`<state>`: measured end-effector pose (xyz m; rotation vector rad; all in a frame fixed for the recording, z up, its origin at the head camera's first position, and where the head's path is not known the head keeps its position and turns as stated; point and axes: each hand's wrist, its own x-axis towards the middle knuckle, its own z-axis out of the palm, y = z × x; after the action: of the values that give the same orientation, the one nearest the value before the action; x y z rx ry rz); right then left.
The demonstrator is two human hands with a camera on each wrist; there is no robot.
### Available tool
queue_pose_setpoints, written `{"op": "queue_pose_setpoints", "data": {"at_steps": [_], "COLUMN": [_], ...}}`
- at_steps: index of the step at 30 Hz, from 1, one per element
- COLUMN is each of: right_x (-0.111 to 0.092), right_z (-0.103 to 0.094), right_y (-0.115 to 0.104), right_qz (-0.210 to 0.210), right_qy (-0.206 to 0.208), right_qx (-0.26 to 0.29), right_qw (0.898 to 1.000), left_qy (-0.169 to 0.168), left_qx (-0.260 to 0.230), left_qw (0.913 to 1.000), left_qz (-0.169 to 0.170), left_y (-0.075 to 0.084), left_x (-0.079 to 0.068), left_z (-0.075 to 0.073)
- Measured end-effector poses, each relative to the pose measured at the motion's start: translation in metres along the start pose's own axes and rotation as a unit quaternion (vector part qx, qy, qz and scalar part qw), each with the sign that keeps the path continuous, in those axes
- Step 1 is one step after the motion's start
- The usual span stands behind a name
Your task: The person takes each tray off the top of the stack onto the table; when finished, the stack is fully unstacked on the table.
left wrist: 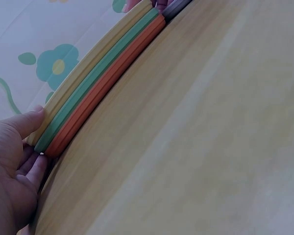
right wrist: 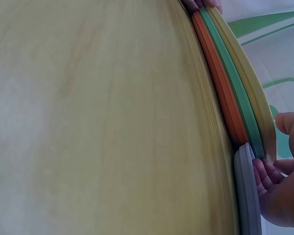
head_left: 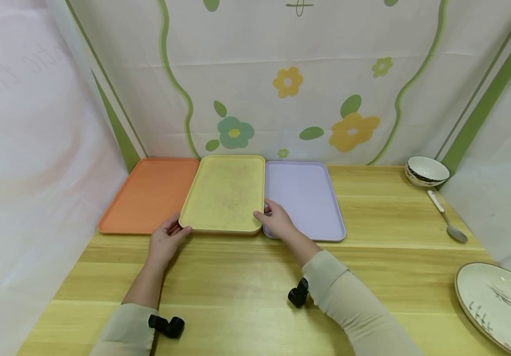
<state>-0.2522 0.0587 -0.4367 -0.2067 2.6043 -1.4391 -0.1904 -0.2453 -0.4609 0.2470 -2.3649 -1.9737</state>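
Note:
A yellow tray tops a stack in the middle, with a green tray and an orange edge beneath it in the left wrist view. My left hand holds the stack's near left corner, thumb along the yellow rim and fingertips lower, by the green and orange edges. At the near right corner, my right hand grips the yellow tray, its thumb above the rim and its other fingers at the side. Those fingers are beside the green edge and over the purple tray in the right wrist view.
An orange tray lies left of the stack, against the patterned cloth at the back. Far right are a bowl, a spoon with a white handle, and a large plate near the front.

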Motion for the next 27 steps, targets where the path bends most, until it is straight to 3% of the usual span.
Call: {"op": "queue_pose_setpoints", "data": {"at_steps": [8, 13, 19, 27], "right_x": [0.003, 0.002, -0.001, -0.006], "right_z": [0.002, 0.003, 0.003, 0.005], "right_y": [0.002, 0.002, -0.003, -0.014], "right_qz": [-0.003, 0.002, 0.013, 0.011], "right_qy": [0.007, 0.022, 0.017, -0.014], "right_qx": [-0.009, 0.017, 0.095, 0.222], "right_qw": [1.000, 1.000, 0.995, 0.975], "left_qy": [-0.005, -0.004, -0.004, -0.006], "left_qx": [-0.007, -0.013, -0.007, 0.003], "left_qw": [1.0000, 0.9999, 0.9999, 0.9999], "left_qz": [0.000, -0.001, -0.008, -0.016], "left_y": [0.003, 0.004, 0.003, 0.003], "left_x": [-0.002, -0.003, -0.003, -0.004], "left_z": [0.000, -0.001, -0.002, -0.002]}}
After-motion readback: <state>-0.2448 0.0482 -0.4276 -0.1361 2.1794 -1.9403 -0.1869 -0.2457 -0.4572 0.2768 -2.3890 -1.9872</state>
